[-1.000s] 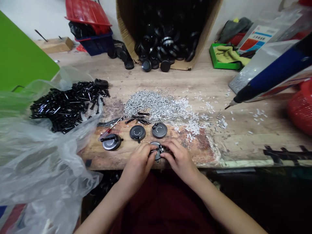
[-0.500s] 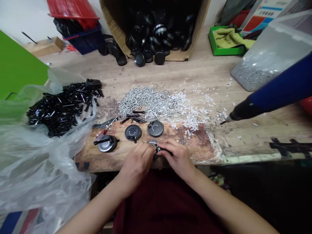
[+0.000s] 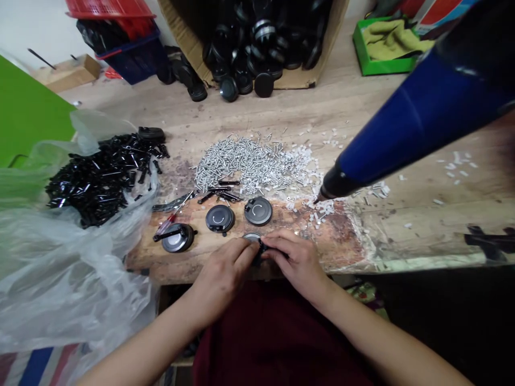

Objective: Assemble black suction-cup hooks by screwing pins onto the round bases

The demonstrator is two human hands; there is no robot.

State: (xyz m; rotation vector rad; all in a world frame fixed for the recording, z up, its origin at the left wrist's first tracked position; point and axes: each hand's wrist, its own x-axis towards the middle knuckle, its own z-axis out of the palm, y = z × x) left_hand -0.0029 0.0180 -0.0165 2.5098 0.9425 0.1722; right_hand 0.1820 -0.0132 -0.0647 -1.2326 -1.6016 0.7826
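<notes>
My left hand [image 3: 225, 271] and my right hand [image 3: 295, 261] meet at the near edge of the wooden bench [image 3: 362, 118]. Both pinch a small round black disc part [image 3: 254, 242] that lies between their fingertips and is mostly hidden by them. Just beyond it lie two black discs [image 3: 219, 218] [image 3: 258, 210] with a white arc mark. Further left a third disc [image 3: 175, 238] carries a black bar across it. A red-handled screwdriver [image 3: 172, 217] lies beside that one.
A heap of silver screws [image 3: 241, 161] and white bits [image 3: 309, 171] spreads mid-bench. Black rods [image 3: 100, 174] lie on a clear plastic bag [image 3: 64, 268] at left. A cardboard box of black round parts [image 3: 257, 43] stands behind. A hanging blue power screwdriver [image 3: 406, 128] juts in from the right.
The view has tilted downward. The blue power screwdriver has swung leftward, its tip now over the white bits. My hands stay pinched on the disc part.
</notes>
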